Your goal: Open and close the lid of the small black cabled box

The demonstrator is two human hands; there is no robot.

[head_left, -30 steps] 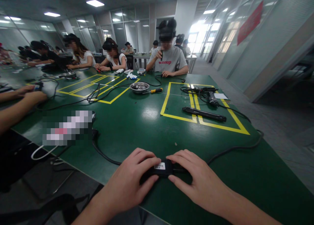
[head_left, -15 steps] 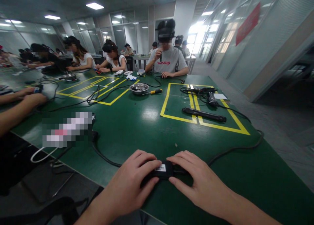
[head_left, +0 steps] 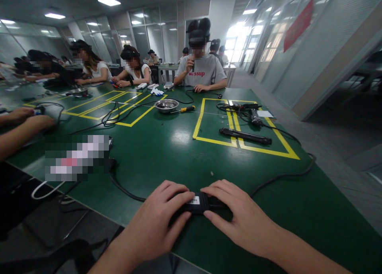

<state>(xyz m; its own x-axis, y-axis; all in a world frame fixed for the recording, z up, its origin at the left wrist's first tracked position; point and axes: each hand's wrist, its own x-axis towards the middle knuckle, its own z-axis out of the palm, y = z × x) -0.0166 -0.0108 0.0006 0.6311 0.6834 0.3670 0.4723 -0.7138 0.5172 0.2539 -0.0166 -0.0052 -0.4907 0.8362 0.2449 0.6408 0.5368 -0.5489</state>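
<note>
A small black in-line power adapter (head_left: 193, 203) with a white label lies near the table's front edge, with a black cable running out from either side. My left hand (head_left: 162, 216) is closed round its left part, thumb in front and fingers behind. At the adapter's right end, the fingers and thumb of my right hand (head_left: 238, 214) pinch it from both sides. Both palms hide parts of the adapter and the cable ends. To the left, the black cable (head_left: 125, 192) leads to a plug (head_left: 112, 164); the right-hand cable (head_left: 277, 181) curves away along the table.
On the green table (head_left: 167, 162) are a black rod-shaped tool (head_left: 246, 136), coiled cables (head_left: 240, 112), a metal bowl (head_left: 166, 106), and a yellow-black screwdriver (head_left: 187, 108). A blurred-out pale item (head_left: 80, 154) lies left. A co-worker's arms (head_left: 24, 126) reach in there; another person (head_left: 199, 67) sits opposite.
The whole view has shifted slightly, so table items appear a little further left and higher. Both hands keep their hold on the adapter, with hardly any movement.
</note>
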